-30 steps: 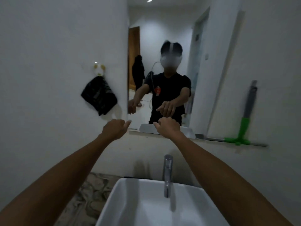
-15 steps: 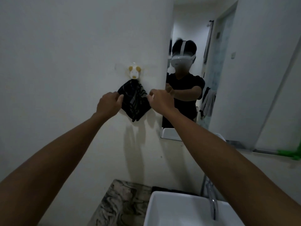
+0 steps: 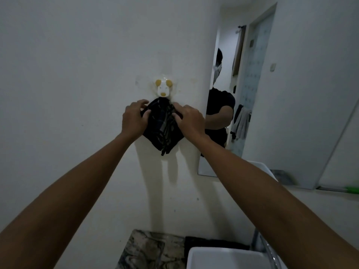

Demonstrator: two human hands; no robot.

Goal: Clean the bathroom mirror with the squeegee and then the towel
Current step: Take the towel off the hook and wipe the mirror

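A dark striped towel (image 3: 162,131) hangs from a white and yellow animal-shaped hook (image 3: 163,87) on the white wall. My left hand (image 3: 134,119) grips the towel's upper left edge and my right hand (image 3: 189,119) grips its upper right edge. The bathroom mirror (image 3: 281,105) fills the wall to the right of the towel and reflects a person and a doorway. A green bit of the squeegee (image 3: 352,189) shows at the far right on the ledge under the mirror; its handle is out of frame.
A white basin (image 3: 225,258) sits at the bottom right with a chrome tap (image 3: 271,255) at its right. A marbled counter (image 3: 149,249) lies left of the basin. The mirror ledge (image 3: 303,188) runs along the right.
The view has swung left, from the mirror to the hook. Both hands rose from above the basin to the towel and have closed on its upper edges.
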